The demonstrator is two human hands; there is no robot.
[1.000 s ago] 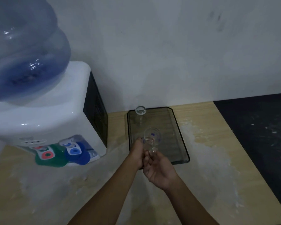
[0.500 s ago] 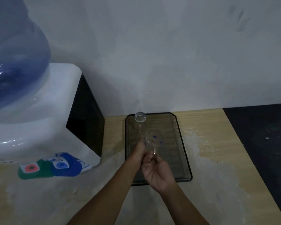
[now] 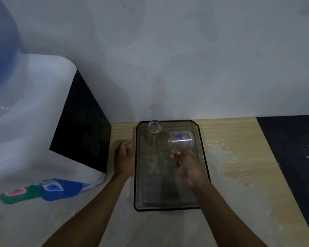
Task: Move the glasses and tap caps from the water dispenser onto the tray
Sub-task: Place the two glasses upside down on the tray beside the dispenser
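right hand (image 3: 187, 163) gripping blue-dotted glass (image 3: 181, 142) over tray (image 3: 169, 207), left hand (image 3: 123, 158) loosely curled, empty, no legible writing

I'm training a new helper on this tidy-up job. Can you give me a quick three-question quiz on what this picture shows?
1. True or false: the right hand holds the glass with blue dots over the mesh tray.
2. Where does the other glass stand on the tray? A) near edge B) far left corner C) far right corner
3. Fill in: the green tap cap and the blue tap cap are at the ___, not on the tray.

Key: 1 true; 2 B; 3 water dispenser. The left hand beside the tray is empty.
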